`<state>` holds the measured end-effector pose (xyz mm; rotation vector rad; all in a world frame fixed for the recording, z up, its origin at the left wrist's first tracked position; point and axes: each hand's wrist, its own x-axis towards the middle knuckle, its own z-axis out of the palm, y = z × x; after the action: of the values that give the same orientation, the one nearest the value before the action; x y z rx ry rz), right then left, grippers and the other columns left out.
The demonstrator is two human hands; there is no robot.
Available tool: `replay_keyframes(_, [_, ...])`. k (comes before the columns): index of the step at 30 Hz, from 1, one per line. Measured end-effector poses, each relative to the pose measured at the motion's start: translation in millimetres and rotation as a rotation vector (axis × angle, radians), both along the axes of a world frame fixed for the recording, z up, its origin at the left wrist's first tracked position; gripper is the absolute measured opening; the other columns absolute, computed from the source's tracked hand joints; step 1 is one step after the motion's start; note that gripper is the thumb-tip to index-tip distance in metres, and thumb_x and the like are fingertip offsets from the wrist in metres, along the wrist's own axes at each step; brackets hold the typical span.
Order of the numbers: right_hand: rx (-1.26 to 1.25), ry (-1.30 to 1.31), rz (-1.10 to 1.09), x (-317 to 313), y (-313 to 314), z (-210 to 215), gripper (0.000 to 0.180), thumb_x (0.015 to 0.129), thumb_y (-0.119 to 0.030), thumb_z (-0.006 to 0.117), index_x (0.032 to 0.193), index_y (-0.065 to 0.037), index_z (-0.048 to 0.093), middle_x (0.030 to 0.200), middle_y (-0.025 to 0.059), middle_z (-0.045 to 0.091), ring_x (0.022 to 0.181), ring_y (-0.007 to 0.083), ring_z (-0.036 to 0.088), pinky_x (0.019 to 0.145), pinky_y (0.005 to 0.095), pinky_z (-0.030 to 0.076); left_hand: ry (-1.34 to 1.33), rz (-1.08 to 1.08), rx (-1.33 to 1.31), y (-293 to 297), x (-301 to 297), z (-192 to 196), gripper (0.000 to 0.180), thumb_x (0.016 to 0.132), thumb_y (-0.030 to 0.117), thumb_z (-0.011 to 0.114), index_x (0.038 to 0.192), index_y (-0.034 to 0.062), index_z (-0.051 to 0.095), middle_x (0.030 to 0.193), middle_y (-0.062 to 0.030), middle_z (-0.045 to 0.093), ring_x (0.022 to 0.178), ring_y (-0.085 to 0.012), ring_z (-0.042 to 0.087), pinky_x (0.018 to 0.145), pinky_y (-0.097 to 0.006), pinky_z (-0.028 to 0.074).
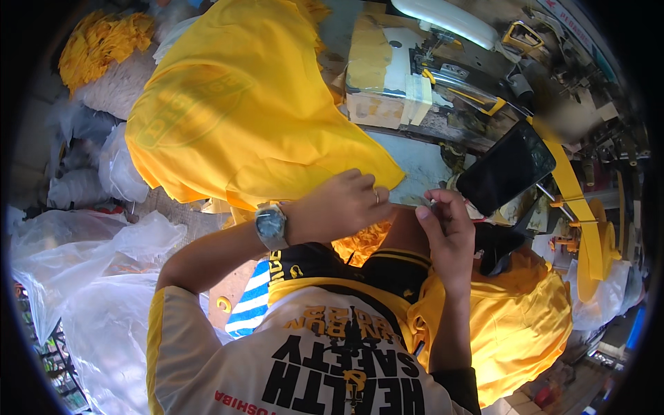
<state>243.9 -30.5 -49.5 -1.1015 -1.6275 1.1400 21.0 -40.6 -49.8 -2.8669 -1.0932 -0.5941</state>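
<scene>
A large yellow cloth (277, 104) with a faint oval print drapes over the work table, its pointed corner reaching toward my hands. My left hand (346, 200), with a watch on the wrist and a ring on one finger, is closed over the cloth's near edge. Its curled fingers hide whatever is in them. To its right, my right hand (449, 232) is raised above my lap, apart from the cloth corner. Thumb and fingers pinch together on a small dark thing, too little of which shows to name. Some orange-yellow cloth (363, 243) shows below, between my legs.
A sewing machine (408, 76) stands beyond the cloth. A black phone (508, 166) is propped at right, near a yellow tape roll (602, 256). Yellow fabric (519, 325) heaps beside my right arm. Clear plastic bags (117, 304) lie at left, below a bundle of yellow pieces (104, 45).
</scene>
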Motion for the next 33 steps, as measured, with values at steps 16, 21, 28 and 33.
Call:
replay_keyframes(16, [-0.18, 0.107, 0.159, -47, 6, -14, 0.011, 0.091, -0.007, 0.064, 0.097, 0.0, 0.058, 0.078, -0.001, 0.059, 0.066, 0.0032, 0.047, 0.057, 0.0214, 0.04, -0.378, 0.037, -0.561, 26, -2, 40, 0.008, 0.09, 0.008, 0.059, 0.092, 0.0013, 0.056, 0.105, -0.0167, 0.061, 0.09, -0.0342, 0.062, 0.074, -0.039, 0.05])
replay_keyframes(21, [-0.08, 0.227, -0.083, -14, -3, -11, 0.014, 0.086, 0.0, 0.067, 0.094, -0.003, 0.056, 0.077, -0.0028, 0.054, 0.065, 0.0021, 0.042, 0.057, 0.0187, 0.036, -0.374, 0.038, -0.474, 37, -11, 54, 0.019, 0.087, 0.016, 0.066, 0.097, 0.0025, 0.057, 0.119, -0.0155, 0.06, 0.105, -0.031, 0.06, 0.084, -0.04, 0.048])
replay_keyframes(28, [-0.058, 0.483, -0.18, -8, 3, 8, 0.031, 0.082, 0.001, 0.071, 0.106, -0.003, 0.054, 0.084, 0.0012, 0.057, 0.06, 0.0033, 0.046, 0.054, 0.0165, 0.036, -0.207, -0.061, -0.302, 46, -4, 29, 0.014, 0.09, 0.015, 0.063, 0.096, 0.0039, 0.056, 0.098, -0.0084, 0.063, 0.088, -0.0269, 0.062, 0.079, -0.04, 0.048])
replay_keyframes(33, [-0.203, 0.391, 0.466, -97, 2, -23, 0.046, 0.076, -0.001, 0.078, 0.117, -0.003, 0.056, 0.111, 0.0022, 0.059, 0.075, 0.0042, 0.06, 0.06, 0.0164, 0.046, -0.463, -0.093, -0.111, 44, -12, 140, 0.005, 0.092, 0.005, 0.057, 0.093, 0.0023, 0.053, 0.083, -0.01, 0.058, 0.072, -0.0251, 0.06, 0.067, -0.029, 0.046])
